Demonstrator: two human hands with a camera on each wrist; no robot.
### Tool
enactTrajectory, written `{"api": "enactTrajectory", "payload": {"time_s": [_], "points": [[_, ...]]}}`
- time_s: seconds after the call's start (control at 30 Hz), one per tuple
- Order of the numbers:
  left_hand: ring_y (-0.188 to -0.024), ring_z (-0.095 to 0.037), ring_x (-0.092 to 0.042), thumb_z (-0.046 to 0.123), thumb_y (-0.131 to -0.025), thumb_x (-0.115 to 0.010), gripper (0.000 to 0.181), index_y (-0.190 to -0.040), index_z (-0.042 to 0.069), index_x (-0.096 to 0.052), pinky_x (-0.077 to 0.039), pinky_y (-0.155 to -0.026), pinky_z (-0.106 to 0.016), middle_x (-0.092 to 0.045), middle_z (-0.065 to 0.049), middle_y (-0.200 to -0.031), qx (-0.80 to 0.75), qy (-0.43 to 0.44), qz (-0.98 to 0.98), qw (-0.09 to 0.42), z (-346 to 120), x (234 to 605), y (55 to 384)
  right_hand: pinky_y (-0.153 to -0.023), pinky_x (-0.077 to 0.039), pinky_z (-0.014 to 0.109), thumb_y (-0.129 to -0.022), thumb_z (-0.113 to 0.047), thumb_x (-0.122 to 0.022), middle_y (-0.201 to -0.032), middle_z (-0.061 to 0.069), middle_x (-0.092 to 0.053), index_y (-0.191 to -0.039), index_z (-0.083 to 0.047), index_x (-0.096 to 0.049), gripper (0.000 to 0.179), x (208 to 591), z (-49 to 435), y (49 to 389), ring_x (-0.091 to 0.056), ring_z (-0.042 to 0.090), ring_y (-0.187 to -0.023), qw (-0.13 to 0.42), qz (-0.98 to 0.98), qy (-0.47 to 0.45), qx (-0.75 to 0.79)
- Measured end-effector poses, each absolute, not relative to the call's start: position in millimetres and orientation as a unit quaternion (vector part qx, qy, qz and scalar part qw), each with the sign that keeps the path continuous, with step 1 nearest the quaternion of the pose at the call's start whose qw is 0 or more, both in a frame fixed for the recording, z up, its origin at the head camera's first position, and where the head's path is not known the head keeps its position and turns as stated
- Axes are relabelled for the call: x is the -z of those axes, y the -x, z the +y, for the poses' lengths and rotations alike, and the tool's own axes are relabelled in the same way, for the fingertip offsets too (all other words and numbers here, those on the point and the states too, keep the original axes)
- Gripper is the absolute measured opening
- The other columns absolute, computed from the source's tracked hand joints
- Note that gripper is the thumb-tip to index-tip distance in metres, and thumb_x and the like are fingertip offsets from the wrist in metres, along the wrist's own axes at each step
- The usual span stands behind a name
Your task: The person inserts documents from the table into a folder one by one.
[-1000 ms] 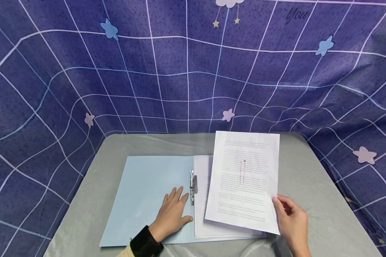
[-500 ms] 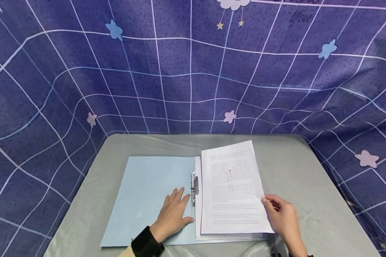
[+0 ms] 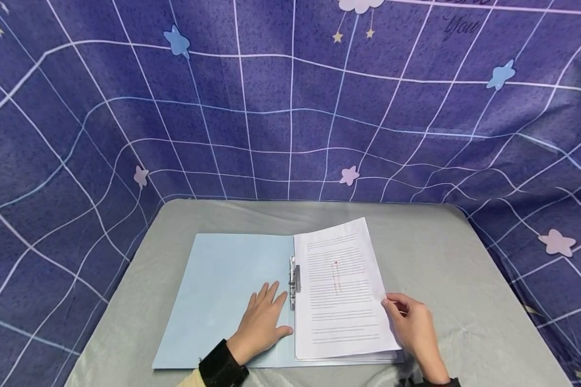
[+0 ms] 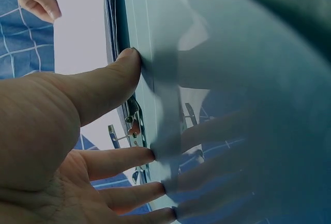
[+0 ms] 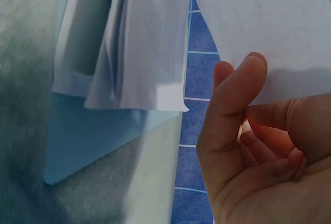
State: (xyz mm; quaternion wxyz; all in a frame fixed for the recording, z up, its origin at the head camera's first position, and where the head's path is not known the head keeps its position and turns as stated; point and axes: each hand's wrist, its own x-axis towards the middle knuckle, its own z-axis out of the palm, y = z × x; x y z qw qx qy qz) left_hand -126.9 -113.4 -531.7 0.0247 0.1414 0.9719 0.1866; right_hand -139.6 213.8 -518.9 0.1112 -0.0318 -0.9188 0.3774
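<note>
A light blue folder lies open flat, with a metal clip along its spine. My left hand rests with spread fingers on the inside of the left cover, fingertips close to the spine; the left wrist view shows the fingers reaching to the glossy cover. Between thumb and fingertips my right hand pinches the right edge of a printed sheet with red marks. That sheet leans over the papers in the folder, its left edge near the clip. More sheets show fanned out in the right wrist view.
The folder lies on a table covered in grey cloth. Behind and on both sides hangs a purple-blue curtain with a grid and star pattern.
My right hand has carried the printed sheet left and down, from above the papers' right side to over the stack beside the clip. The left hand stays in place on the cover.
</note>
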Motion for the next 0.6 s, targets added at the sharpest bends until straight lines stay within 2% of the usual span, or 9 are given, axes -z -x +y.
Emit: {"api": "enactTrajectory", "payload": {"time_s": [0.23,0.43,0.6], "points": [[-0.138,-0.05,-0.029,0.044,-0.072,-0.084,0.081,-0.134,-0.001,-0.056,-0.027,-0.104,-0.069,-0.038,-0.028,-0.148,-0.187,-0.142,0.972,0.024,-113.5,530.8,126.5,-0.065,-0.053,0.028,-0.09,-0.018,-0.071,-0.091,0.009,-0.074,-0.101,-0.006,-0.076,0.017,522.3,212.6,142.7,-0.069,0.019,-0.081,0.078,-0.924,0.05,-0.37],[-0.138,-0.05,-0.03,0.045,-0.071,-0.084,0.081,-0.134,-0.001,-0.057,-0.028,-0.104,-0.069,-0.039,-0.028,-0.147,-0.182,-0.141,0.973,0.023,-112.9,529.3,126.9,-0.067,-0.054,0.032,-0.09,-0.018,-0.071,-0.093,0.01,-0.073,-0.102,-0.006,-0.075,0.018,523.6,212.5,143.7,-0.069,0.02,-0.083,0.076,-0.925,0.051,-0.368],[-0.137,-0.051,-0.03,0.044,-0.071,-0.084,0.082,-0.134,-0.001,-0.057,-0.028,-0.103,-0.069,-0.039,-0.028,-0.147,-0.184,-0.141,0.972,0.026,-112.7,529.5,127.3,-0.065,-0.052,0.029,-0.09,-0.02,-0.071,-0.091,0.008,-0.073,-0.104,-0.006,-0.075,0.02,521.2,212.1,142.8,-0.067,0.017,-0.079,0.07,-0.928,0.051,-0.361]]}}
